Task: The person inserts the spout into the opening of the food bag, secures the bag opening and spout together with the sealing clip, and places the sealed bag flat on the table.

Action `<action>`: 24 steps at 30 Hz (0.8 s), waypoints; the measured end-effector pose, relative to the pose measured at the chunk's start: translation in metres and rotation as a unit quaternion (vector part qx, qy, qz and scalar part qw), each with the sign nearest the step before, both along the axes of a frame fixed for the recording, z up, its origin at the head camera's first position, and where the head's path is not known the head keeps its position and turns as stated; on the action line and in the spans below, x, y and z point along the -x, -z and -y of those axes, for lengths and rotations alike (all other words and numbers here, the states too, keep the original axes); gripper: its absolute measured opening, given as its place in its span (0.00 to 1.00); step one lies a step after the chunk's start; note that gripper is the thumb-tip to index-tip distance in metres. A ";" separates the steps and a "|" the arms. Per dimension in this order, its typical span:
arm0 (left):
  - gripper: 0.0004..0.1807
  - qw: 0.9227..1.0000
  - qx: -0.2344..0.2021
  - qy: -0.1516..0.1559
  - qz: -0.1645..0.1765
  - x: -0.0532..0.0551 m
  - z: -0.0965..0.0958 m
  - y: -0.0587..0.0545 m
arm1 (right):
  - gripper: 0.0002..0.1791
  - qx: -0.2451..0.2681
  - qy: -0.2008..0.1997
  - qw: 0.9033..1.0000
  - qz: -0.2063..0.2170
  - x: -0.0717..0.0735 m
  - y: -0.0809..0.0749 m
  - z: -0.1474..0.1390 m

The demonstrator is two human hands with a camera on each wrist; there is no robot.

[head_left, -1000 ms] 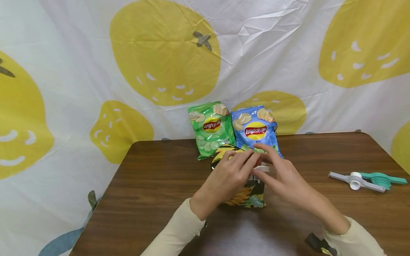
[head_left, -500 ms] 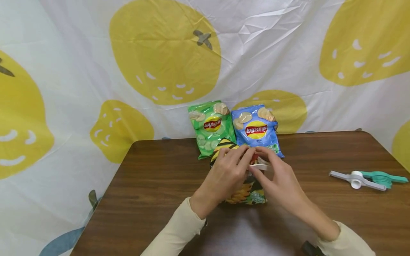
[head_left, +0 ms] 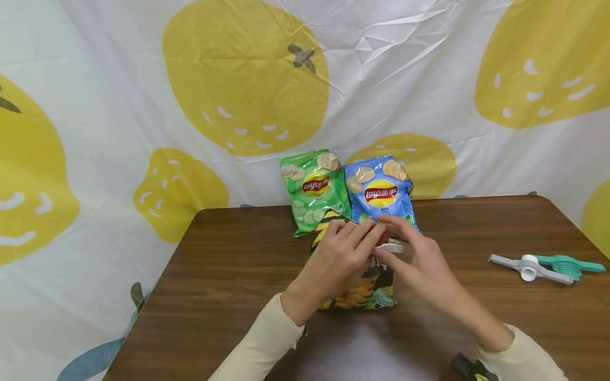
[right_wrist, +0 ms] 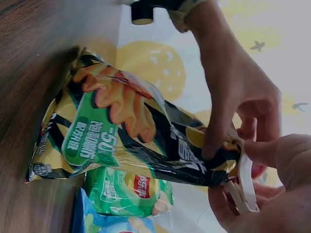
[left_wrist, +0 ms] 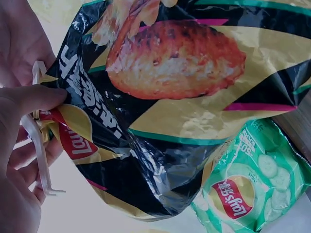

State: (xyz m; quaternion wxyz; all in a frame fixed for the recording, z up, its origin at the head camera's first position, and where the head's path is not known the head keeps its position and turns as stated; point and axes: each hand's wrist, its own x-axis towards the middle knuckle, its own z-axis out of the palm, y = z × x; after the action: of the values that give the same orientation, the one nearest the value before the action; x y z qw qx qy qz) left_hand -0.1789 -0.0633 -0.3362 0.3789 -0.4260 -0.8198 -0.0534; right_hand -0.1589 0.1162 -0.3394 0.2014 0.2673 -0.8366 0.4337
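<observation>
A black-and-yellow chip bag (right_wrist: 126, 136) stands on the table, its top gathered into a narrow neck. My left hand (head_left: 338, 259) pinches that neck, with its thumb (left_wrist: 46, 97) pressed on the film. From the other side, my right hand (head_left: 424, 270) grips a white bag clip (right_wrist: 248, 179) between thumb and fingers. The two arms of the clip lie around the gathered neck, apart from each other at the end near my right fingers. In the head view both hands cover most of the bag's upper part.
Behind the held bag, a green Lay's bag (head_left: 310, 198) and a blue Lay's bag (head_left: 381, 196) lean against the lemon-print cloth (head_left: 248, 79). At the right of the wooden table (head_left: 229, 275) lie a grey clip with a round spout (head_left: 507, 262) and a teal clip (head_left: 562, 262).
Both hands keep their hold on the bag's neck and the clip. The right hand shifts slightly left, then part of the way back; the bag rises a little and lowers again.
</observation>
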 end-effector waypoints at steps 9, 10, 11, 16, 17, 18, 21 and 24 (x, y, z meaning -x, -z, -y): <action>0.24 1.000 0.002 -0.007 0.013 0.004 0.001 0.001 | 0.28 0.045 -0.030 0.996 0.071 0.004 0.000 -0.003; 0.25 1.000 0.000 -0.009 0.018 0.004 0.001 0.001 | 0.28 0.049 -0.030 0.996 0.071 0.004 0.001 -0.003; 0.25 1.000 -0.003 -0.012 0.022 0.005 0.001 0.001 | 0.27 0.051 -0.027 0.996 0.069 0.005 0.001 -0.003; 0.38 0.999 -0.011 -0.021 0.048 0.010 0.007 -0.002 | 0.26 0.059 -0.030 0.996 0.056 0.006 0.004 -0.003; 0.42 0.998 -0.015 -0.024 0.055 0.011 0.010 -0.004 | 0.26 0.057 -0.028 0.997 0.053 0.006 0.004 -0.003; 0.47 0.997 -0.019 -0.031 0.063 0.012 0.013 -0.005 | 0.26 0.056 -0.027 0.997 0.051 0.006 0.005 -0.004; 0.55 0.993 -0.027 -0.066 0.089 0.016 0.025 -0.009 | 0.26 0.056 -0.014 0.997 0.051 0.006 0.005 -0.003; 0.57 0.987 -0.029 -0.103 0.119 0.018 0.034 -0.008 | 0.26 0.066 -0.004 0.997 0.048 0.005 0.007 -0.002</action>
State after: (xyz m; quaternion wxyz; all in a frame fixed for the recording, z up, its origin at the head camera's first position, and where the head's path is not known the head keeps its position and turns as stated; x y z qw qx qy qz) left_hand -0.1967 -0.0974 -0.3281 0.2945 -0.3193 -0.8964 -0.0880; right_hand -0.1641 0.1184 -0.3462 0.1766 0.2359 -0.8139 0.5008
